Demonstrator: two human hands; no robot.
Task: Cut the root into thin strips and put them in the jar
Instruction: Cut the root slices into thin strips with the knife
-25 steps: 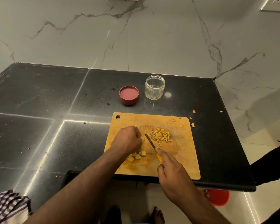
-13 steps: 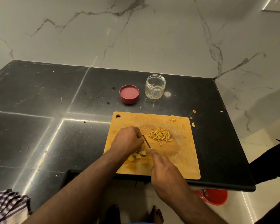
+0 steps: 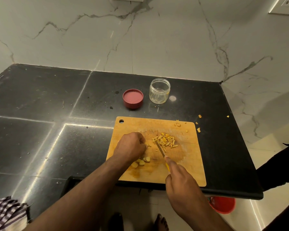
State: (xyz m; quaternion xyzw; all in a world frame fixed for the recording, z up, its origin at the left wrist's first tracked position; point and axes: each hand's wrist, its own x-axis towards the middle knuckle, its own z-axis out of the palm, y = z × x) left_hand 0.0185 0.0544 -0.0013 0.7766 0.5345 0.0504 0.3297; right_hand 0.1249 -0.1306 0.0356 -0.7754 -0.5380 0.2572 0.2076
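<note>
Root: my left hand point(image 3: 131, 145) is curled over a small piece on the cutting board point(image 3: 188, 164); I think it pinches it, the piece is hidden.
Change: my right hand point(image 3: 182, 182), gripping the knife point(image 3: 160, 150), moved the blade back toward the strips point(image 3: 165, 141), so cutting continues.
Slices: uncut pieces point(image 3: 142, 161) wait beside my wrist.
Jar: the jar point(image 3: 159, 90) stands open on the bench point(image 3: 57, 130), almost empty.
Around: lid point(image 3: 133, 98) beside it; nothing blocks the way.
</note>
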